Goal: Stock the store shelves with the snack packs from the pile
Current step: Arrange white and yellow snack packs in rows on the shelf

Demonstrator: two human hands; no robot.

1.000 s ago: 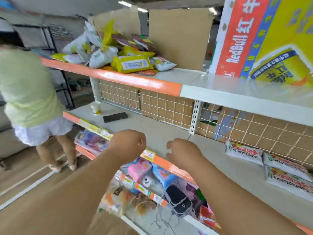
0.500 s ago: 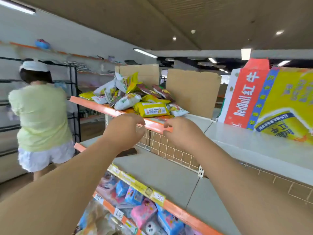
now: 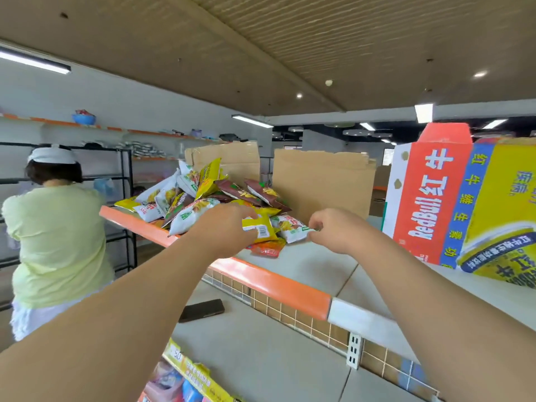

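Observation:
A pile of snack packs (image 3: 200,198) in white, yellow and brown lies on the top shelf (image 3: 272,278) with its orange front edge. My left hand (image 3: 223,227) grips a yellow pack (image 3: 261,230) at the pile's near side. My right hand (image 3: 333,230) pinches the corner of a white pack (image 3: 291,230) just right of it. An orange-red pack (image 3: 268,249) lies flat beneath them at the shelf front.
A Red Bull carton (image 3: 464,207) stands on the top shelf at the right. Two cardboard sheets (image 3: 322,184) rise behind the pile. A black phone (image 3: 203,310) lies on the middle shelf. A person in a pale green top (image 3: 55,236) stands at the left by black racks.
Both hands rose from the middle shelf's front edge to the top shelf and closed on packs at the pile. The view tilted upward.

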